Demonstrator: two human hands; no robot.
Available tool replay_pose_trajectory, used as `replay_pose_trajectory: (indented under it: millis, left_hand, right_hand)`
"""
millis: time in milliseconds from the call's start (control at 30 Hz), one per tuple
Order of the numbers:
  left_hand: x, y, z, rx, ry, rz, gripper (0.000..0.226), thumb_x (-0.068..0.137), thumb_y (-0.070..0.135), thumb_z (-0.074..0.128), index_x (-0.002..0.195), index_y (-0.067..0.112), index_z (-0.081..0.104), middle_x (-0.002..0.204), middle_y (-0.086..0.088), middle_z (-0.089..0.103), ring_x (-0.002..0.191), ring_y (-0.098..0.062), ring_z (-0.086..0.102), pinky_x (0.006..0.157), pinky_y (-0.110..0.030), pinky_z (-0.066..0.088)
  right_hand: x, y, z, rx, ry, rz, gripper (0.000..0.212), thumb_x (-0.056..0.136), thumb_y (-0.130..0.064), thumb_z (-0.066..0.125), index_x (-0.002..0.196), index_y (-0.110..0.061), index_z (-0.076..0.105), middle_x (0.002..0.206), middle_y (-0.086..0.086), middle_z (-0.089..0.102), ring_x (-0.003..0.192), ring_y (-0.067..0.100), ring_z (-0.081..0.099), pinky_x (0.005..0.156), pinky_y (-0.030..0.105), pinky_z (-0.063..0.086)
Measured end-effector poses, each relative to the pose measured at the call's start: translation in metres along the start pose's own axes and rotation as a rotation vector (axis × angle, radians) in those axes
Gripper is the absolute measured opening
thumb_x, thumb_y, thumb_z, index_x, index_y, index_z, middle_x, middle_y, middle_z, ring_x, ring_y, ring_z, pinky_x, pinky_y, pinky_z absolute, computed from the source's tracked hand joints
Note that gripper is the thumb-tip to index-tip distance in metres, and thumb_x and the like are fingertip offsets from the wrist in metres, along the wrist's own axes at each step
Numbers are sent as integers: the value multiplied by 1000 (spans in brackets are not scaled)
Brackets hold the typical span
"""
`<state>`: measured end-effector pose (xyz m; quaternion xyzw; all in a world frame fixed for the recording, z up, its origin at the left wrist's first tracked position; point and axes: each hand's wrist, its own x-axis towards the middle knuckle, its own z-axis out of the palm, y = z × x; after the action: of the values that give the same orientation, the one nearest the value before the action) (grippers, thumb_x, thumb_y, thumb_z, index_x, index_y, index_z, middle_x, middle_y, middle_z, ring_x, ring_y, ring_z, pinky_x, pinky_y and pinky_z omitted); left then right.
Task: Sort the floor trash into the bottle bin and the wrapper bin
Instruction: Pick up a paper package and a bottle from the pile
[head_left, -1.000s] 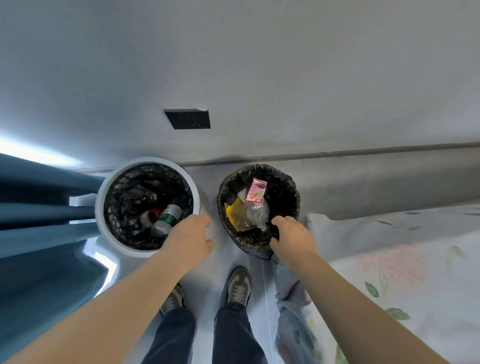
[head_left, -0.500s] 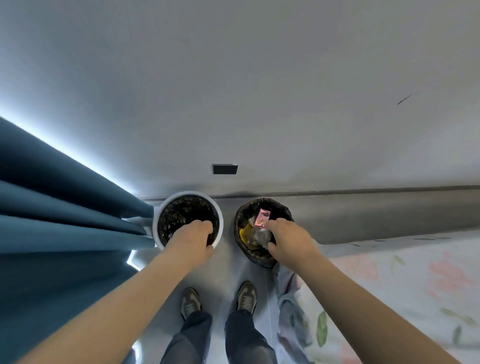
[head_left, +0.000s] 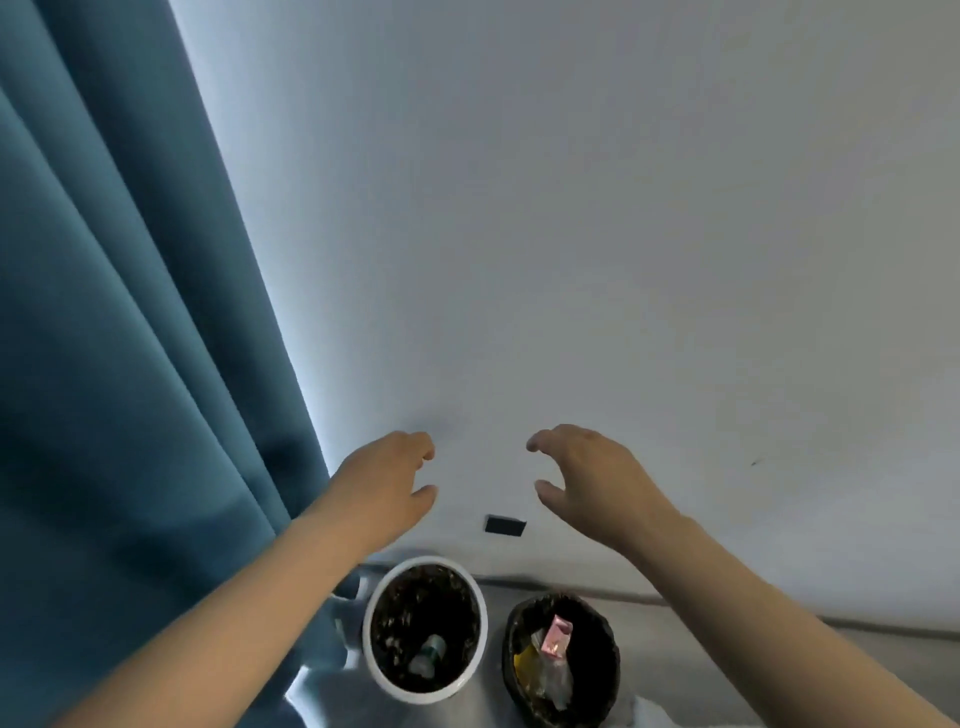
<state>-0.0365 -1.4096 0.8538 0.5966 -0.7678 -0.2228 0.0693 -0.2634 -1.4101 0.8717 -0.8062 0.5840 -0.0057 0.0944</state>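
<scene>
Grey-white wall (head_left: 571, 208) fills most of the frame, bare from the top edge down to a dark seam where it meets the floor (head_left: 675, 660) at the bottom. Teal curtain (head_left: 104, 312) covers the left third; its edge runs diagonally from the top down to centre left, rimmed with pale light.

Both forearms reach up from the bottom corners. The left hand (head_left: 387, 483) and right hand (head_left: 592, 478) hang level in front of the wall at mid-frame, well above the bins, with a wide gap between them. Each has its fingers loosely curved and apart, holding nothing.

Two round bins stand side by side on the floor at bottom centre, close to the wall seam, with a narrow strip of floor between them. The white-rimmed bottle bin (head_left: 367, 631), on the left near the curtain's hem, has a black liner and holds a bottle (head_left: 428, 654) with a green label. The black wrapper bin (head_left: 616, 657), on the right, holds a pink wrapper (head_left: 556, 636), a yellow wrapper (head_left: 522, 662) and clear plastic (head_left: 555, 678).

A small black plate (head_left: 505, 526) sits on the wall between the hands and the bins.
</scene>
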Motion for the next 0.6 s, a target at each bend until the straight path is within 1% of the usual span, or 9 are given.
replay_pose_trajectory:
  millis: [133,233,300,400,533,567,600]
  left_hand:
    - [-13,12,-77,44,181,-19,35,94,35,52,128,27,46,128,8,52,110,-11,54,88,-21,44]
    - [-28,26,-133,61,352,-64,36,93,36,54,127,29,46,127,11,52,109,-9,55,85,-19,43]
    - [-42,38,-165,91,468,-94,36,92,38,54,127,31,46,127,13,52,108,-9,54,86,-21,44]
    - [-66,58,-201,134,608,-160,36,92,39,54,126,34,45,124,17,51,105,-7,52,89,-23,46]
    - [-98,77,-231,195,758,-249,31,92,40,54,121,35,45,118,21,49,103,-3,50,82,-17,43]
    - [-106,81,-238,214,790,-272,30,91,40,53,120,35,45,118,22,50,104,-2,50,81,-16,42]
    - [-115,83,-243,238,821,-297,30,91,40,53,120,36,46,117,23,50,106,-1,50,80,-14,42]
  right_hand:
    - [20,-28,-74,15,156,-148,40,93,-35,53,132,-27,50,127,-10,57,118,12,52,94,26,43]
    - [32,-47,-123,21,258,-275,40,92,-36,54,132,-29,51,128,-14,56,118,8,52,94,23,42]
    - [39,-56,-155,32,343,-363,40,92,-36,55,131,-30,51,127,-16,56,118,6,51,94,21,42]
    - [45,-69,-200,65,442,-492,39,91,-39,56,129,-34,52,124,-21,56,116,1,52,92,16,39]
    - [51,-89,-248,116,522,-674,38,91,-41,56,129,-36,52,124,-23,56,115,-1,51,91,13,36]
    - [53,-95,-258,126,537,-713,39,92,-41,56,130,-36,52,125,-23,56,113,-2,52,91,13,36]
    - [54,-102,-266,135,553,-750,39,92,-42,55,130,-36,51,125,-23,56,107,-4,53,90,13,36]
